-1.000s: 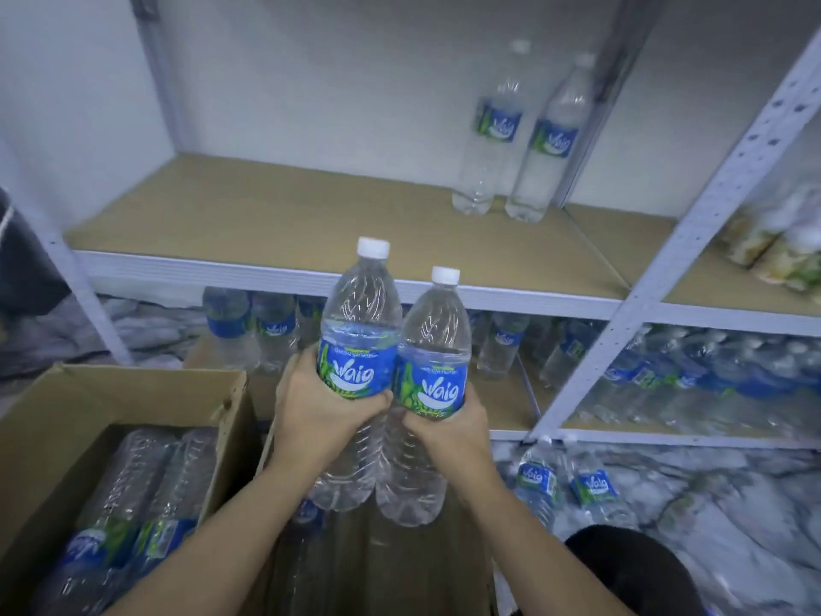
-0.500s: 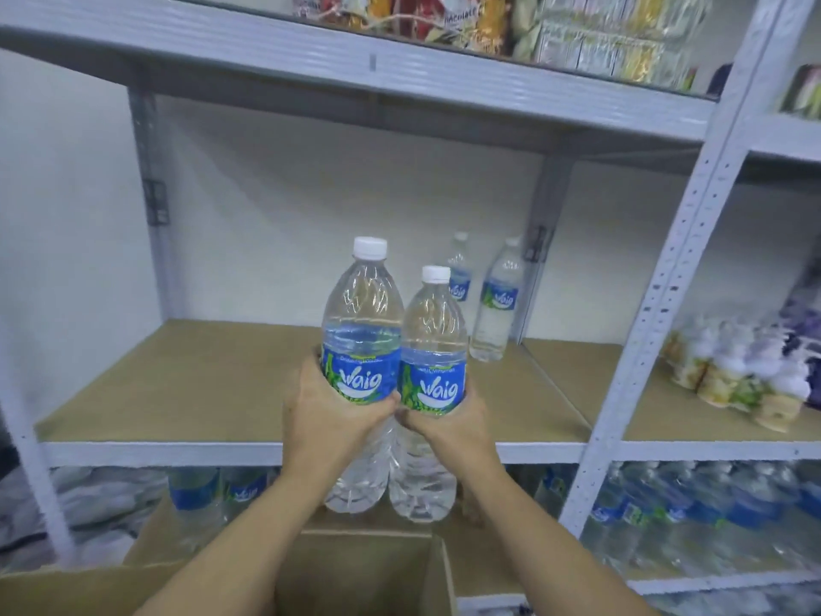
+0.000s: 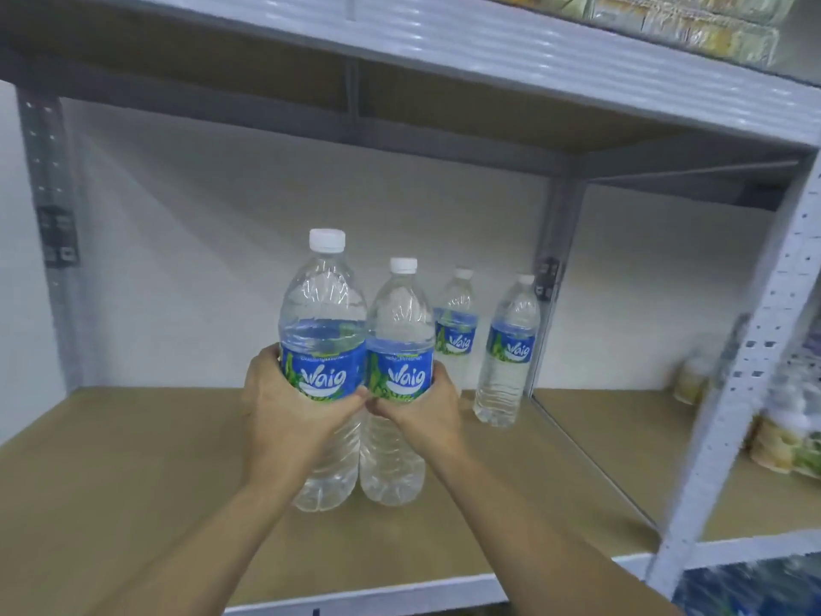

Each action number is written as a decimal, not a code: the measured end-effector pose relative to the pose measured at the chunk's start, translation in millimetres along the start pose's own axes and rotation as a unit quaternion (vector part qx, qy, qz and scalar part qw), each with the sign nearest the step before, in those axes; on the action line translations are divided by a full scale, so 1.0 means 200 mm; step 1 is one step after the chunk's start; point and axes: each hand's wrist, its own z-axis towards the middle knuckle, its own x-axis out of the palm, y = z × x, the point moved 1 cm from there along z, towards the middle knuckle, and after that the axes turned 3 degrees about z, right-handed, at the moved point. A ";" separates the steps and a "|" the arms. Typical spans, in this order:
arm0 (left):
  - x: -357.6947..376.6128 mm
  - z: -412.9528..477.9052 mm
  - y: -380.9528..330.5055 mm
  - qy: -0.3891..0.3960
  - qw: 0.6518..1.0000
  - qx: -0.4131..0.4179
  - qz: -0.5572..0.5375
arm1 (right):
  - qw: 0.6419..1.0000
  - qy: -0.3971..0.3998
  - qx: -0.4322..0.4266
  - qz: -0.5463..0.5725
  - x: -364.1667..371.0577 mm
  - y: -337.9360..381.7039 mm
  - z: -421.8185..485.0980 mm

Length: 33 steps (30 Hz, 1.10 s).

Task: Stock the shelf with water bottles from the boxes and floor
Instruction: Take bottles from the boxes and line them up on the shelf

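Two bottles (image 3: 355, 384) stand upright side by side, touching, over the shelf (image 3: 133, 482). The left hand (image 3: 288, 420) wraps the left one, the right hand (image 3: 426, 415) the right one. Two more bottles (image 3: 482, 344) stand behind at the back wall.

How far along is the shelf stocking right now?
Early, it seems. Done: two bottles stand upright at the back right of the shelf board. In hand: the left hand and the right hand each grip one more bottle, held side by side over the board; whether their bases touch it I cannot tell. Left: most of the board is bare. The boxes are out of view.
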 end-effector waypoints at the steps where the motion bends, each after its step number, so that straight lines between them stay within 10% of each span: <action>1: 0.02 0.03 0.02 -0.003 1.000 0.000 0.001 | 1.000 -0.003 -0.001 -0.001 0.03 -0.02 0.06; 33: 0.08 0.24 0.28 -0.030 0.998 0.041 0.038 | 0.998 -0.053 -0.028 0.015 0.34 -0.49 0.82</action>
